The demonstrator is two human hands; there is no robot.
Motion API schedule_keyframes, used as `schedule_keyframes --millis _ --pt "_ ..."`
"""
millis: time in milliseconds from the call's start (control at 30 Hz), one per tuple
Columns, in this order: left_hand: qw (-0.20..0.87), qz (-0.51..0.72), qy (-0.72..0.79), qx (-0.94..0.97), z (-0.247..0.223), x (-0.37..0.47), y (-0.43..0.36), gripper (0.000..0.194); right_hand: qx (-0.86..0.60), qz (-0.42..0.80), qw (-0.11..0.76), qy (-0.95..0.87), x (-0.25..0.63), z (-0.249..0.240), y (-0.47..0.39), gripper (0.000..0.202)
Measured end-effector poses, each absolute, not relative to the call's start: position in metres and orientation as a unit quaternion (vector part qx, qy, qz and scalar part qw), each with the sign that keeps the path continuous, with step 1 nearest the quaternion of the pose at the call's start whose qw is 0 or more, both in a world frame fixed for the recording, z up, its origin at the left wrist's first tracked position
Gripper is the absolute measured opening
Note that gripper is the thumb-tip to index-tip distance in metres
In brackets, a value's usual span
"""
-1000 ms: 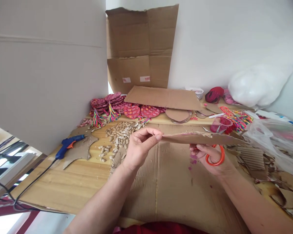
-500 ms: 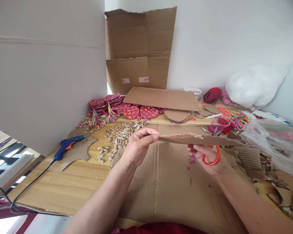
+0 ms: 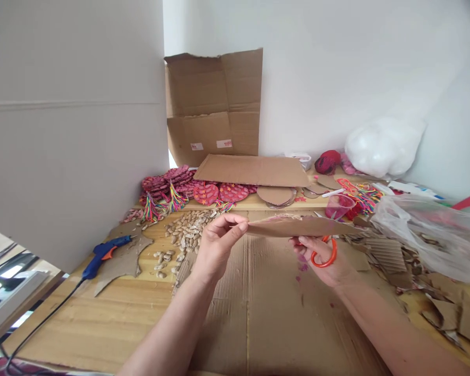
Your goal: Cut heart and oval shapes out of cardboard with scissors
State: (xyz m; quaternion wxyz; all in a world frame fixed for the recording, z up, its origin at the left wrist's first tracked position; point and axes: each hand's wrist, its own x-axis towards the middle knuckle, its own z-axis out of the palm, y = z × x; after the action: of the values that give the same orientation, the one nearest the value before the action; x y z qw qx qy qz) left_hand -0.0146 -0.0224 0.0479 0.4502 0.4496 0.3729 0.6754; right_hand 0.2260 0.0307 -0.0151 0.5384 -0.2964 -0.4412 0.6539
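Note:
My left hand [image 3: 223, 243] pinches the left end of a torn-edged piece of cardboard [image 3: 293, 227], held nearly edge-on above the work surface. My right hand [image 3: 317, 256] is closed around scissors with orange handles [image 3: 329, 253], just under the right half of that piece. The blades are mostly hidden behind the cardboard; a small grey tip shows above its edge. Whether the right fingers also touch the cardboard is hard to make out. Below both hands lies a large flat cardboard sheet [image 3: 274, 313] with purple scraps on it.
Peanuts [image 3: 188, 230] and a blue glue gun [image 3: 102, 256] lie to the left. Pink decorated pieces with tassels [image 3: 172, 183], cardboard discs [image 3: 276, 196] and a pink cup [image 3: 340, 206] line the back. Cardboard scraps [image 3: 391, 256] and a clear plastic bag [image 3: 426, 230] are at the right.
The head view has tilted up and shifted slightly right. Both hands still hold the cardboard piece and scissors; the piece's visible face looks slightly more turned toward me.

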Motion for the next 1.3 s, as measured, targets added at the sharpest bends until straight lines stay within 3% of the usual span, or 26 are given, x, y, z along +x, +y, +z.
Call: schedule_keyframes --millis 200,333,567,733,1033,1300 --pt "0.271 0.655 0.392 0.587 0.071 0.003 -0.039 0.004 -0.279 0.655 0.546 -0.442 0.226 -0.013 0.034 0.018" --pt "0.226 0.630 0.376 0.641 0.085 0.015 -0.053 0.005 -0.267 0.658 0.547 -0.444 0.228 -0.012 0.036 0.025" --pt "0.255 0.618 0.403 0.625 0.096 0.021 -0.058 0.004 -0.255 0.662 0.518 -0.477 0.223 -0.017 0.032 0.017" --pt "0.266 0.613 0.416 0.616 0.105 0.024 -0.056 0.007 -0.247 0.668 0.511 -0.481 0.219 -0.020 0.029 0.031" --pt "0.397 0.574 0.403 0.592 0.109 0.022 -0.046 0.010 -0.250 0.667 0.526 -0.464 0.220 -0.021 0.030 0.032" --pt "0.366 0.606 0.388 0.590 0.107 0.024 -0.042 0.013 -0.281 0.675 0.536 -0.423 0.218 -0.017 0.029 0.026"
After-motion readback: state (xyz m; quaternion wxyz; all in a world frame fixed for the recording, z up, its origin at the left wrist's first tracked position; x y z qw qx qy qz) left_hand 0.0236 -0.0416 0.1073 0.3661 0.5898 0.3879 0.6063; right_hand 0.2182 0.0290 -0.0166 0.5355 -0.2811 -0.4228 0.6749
